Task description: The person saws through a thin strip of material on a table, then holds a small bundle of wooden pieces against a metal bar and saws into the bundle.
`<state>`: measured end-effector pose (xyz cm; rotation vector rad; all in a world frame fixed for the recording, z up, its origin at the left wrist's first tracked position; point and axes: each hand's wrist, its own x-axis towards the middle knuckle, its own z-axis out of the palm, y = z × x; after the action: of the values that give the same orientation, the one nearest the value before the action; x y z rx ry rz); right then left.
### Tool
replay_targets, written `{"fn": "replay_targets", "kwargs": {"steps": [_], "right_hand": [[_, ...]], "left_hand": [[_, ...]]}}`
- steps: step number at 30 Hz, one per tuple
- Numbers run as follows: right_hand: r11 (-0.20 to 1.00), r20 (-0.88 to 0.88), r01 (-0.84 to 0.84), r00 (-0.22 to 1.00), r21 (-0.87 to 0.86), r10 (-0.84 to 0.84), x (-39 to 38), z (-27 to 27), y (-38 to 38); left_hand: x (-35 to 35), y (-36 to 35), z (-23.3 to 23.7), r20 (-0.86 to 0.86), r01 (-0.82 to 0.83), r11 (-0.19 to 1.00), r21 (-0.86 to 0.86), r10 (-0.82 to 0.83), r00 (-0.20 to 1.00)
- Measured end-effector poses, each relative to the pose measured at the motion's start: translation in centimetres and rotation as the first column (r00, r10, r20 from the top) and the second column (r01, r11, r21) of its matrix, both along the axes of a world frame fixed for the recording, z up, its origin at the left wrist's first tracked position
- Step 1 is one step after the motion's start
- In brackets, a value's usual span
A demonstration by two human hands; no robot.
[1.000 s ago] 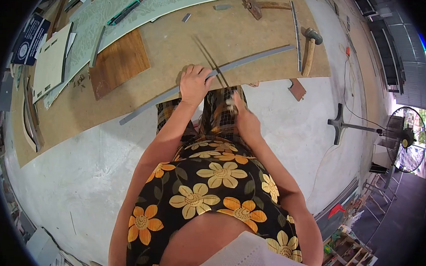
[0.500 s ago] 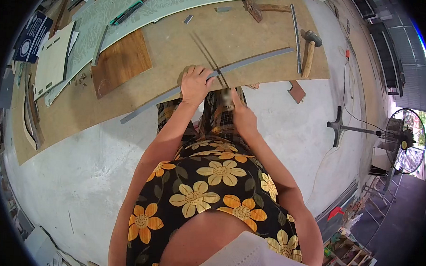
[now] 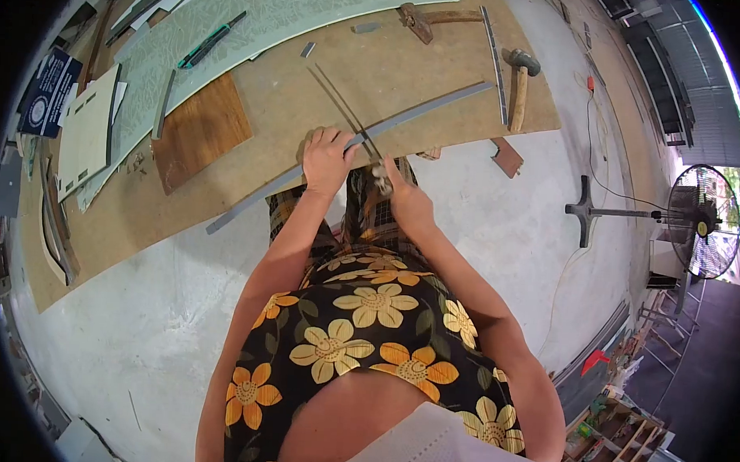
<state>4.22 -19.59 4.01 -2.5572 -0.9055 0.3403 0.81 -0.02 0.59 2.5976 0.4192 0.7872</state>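
Note:
My left hand [image 3: 327, 163] presses a long grey strip [image 3: 439, 109] down on the brown board [image 3: 425, 66], its fingers closed over the strip near the board's front edge. In my right hand [image 3: 410, 204] is the handle of what looks like a hacksaw [image 3: 381, 181]. Its two thin parallel bars run forward from the hand and cross the strip just right of my left fingers. The strip lies aslant, its left end sticking out past the board's edge.
A hammer [image 3: 522, 73], a hatchet [image 3: 422, 21] and a narrow metal strip [image 3: 495, 64] lie right of the strip. Further left are a green utility knife [image 3: 212, 40], a wood-grain panel [image 3: 201, 133] and a patterned sheet [image 3: 312, 13]. A fan [image 3: 700, 218] stands at right.
The hacksaw has slid slightly forward across the grey strip, and my right hand is a little closer to the strip. The whole view has shifted slightly.

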Motion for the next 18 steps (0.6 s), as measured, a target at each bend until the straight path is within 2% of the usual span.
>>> {"fn": "replay_targets", "kwargs": {"steps": [3,6,8,10,11,12,14,16,18], "right_hand": [[0.993,-0.043,0.04,0.998,-0.115,-0.046,-1.8,0.1,-3.0],[0.996,-0.007,0.014,1.0,0.086,-0.014,-0.6,-1.3,-1.4],[0.999,-0.026,0.032,0.999,0.033,-0.031,1.4,-1.2,2.3],[0.988,0.127,-0.05,0.991,0.144,0.032,2.8,-3.1,4.4],[0.997,0.139,-0.03,0.99,0.074,0.02,2.8,-2.6,4.9],[1.0,0.144,-0.011,0.989,0.003,0.01,2.0,-2.0,4.4],[0.999,0.17,0.002,0.985,0.055,-0.012,0.6,-3.0,1.9],[0.999,0.108,0.008,0.994,0.048,-0.013,-1.3,-1.5,-1.1],[1.0,-0.04,0.026,0.999,-0.014,-0.027,-2.5,-0.2,-3.4]], "left_hand": [[0.1,0.0,0.2,0.009,0.001,1.0,-0.003,-0.001,1.0],[-0.4,-0.1,0.4,0.003,-0.003,1.0,0.013,0.003,1.0],[0.2,0.0,0.5,0.023,0.028,0.999,0.027,-0.029,0.999],[0.3,0.2,0.0,0.034,0.062,0.998,0.007,-0.062,0.997],[0.3,0.2,-0.1,0.032,0.063,0.998,-0.015,-0.063,0.998],[0.2,0.2,-0.1,0.021,0.064,0.998,0.02,-0.064,0.998],[0.2,0.2,-0.4,-0.001,0.046,0.997,0.067,-0.046,0.999],[0.0,0.6,-0.9,-0.015,0.036,0.996,0.086,-0.035,0.999],[-0.1,0.4,-0.9,-0.018,0.037,0.995,0.092,-0.036,0.999]]}}
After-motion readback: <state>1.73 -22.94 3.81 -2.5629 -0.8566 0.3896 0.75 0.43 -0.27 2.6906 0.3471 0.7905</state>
